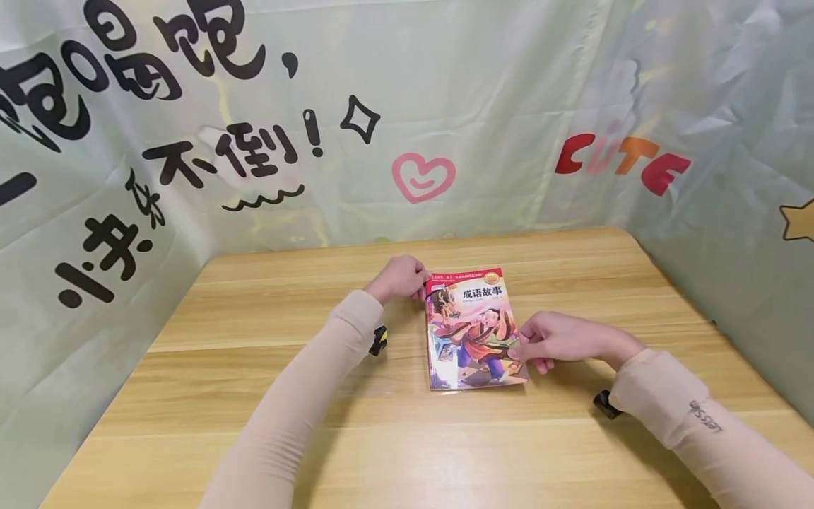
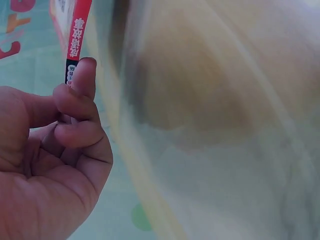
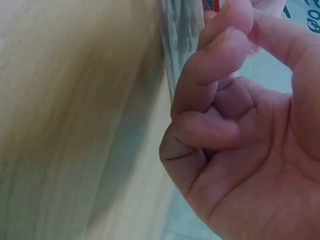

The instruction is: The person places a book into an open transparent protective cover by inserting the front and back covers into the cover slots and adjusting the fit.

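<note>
A paperback book point(image 1: 473, 329) with a colourful illustrated cover and a red band along its top edge is face up at the middle of the table. At its upper left corner, my left hand point(image 1: 402, 277) pinches the book between thumb and curled fingers. The left wrist view shows the red and black spine point(image 2: 78, 37) just above the fingertips of the left hand point(image 2: 60, 155). Lower down on the opposite side, my right hand point(image 1: 562, 338) pinches the right edge, thumb on the cover. In the right wrist view the right hand point(image 3: 235, 135) hides most of the book.
The wooden table point(image 1: 254, 304) carries the book and has a rounded far right corner. Pale printed cloth point(image 1: 496, 92) hangs behind it and on both sides. A small black object point(image 1: 379, 341) shows beside the left sleeve, another black piece point(image 1: 606, 404) under the right cuff.
</note>
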The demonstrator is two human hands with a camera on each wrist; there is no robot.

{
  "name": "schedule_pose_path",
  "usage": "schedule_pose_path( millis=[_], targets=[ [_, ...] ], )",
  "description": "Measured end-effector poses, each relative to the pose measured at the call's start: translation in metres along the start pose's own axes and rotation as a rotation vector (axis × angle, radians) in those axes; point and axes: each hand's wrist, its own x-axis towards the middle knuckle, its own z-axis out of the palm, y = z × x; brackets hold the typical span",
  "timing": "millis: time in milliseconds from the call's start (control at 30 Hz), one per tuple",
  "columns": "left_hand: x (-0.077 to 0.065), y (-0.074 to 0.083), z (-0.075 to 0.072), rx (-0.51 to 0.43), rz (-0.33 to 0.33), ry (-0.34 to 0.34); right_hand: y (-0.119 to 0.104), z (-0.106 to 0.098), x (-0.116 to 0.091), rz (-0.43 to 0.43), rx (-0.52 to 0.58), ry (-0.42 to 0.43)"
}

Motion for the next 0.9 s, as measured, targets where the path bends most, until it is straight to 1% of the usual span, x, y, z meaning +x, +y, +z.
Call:
schedule_pose_path(
  millis=[67, 200, 400, 700, 800, 900],
  targets=[
    [0.0, -0.001, 0.002, 0.014, 0.002, -0.007, 0.001, 0.001, 0.002, 0.026, -0.006, -0.008],
    [-0.002, -0.002, 0.005, 0.013, -0.001, -0.03, 0.001, 0.003, 0.004, 0.052, -0.018, -0.017],
    [0.0, -0.006, 0.008, 0.047, -0.013, -0.076, 0.002, 0.004, 0.005, 0.059, -0.017, -0.034],
    [0.005, -0.011, 0.011, 0.094, -0.051, -0.102, 0.005, 0.006, 0.006, 0.069, 0.003, -0.058],
    [0.005, -0.011, 0.011, 0.106, -0.049, -0.109, 0.005, 0.006, 0.007, 0.07, 0.005, -0.064],
    [0.005, -0.011, 0.011, 0.123, -0.032, -0.112, 0.006, 0.006, 0.007, 0.071, 0.002, -0.068]
  ],
)
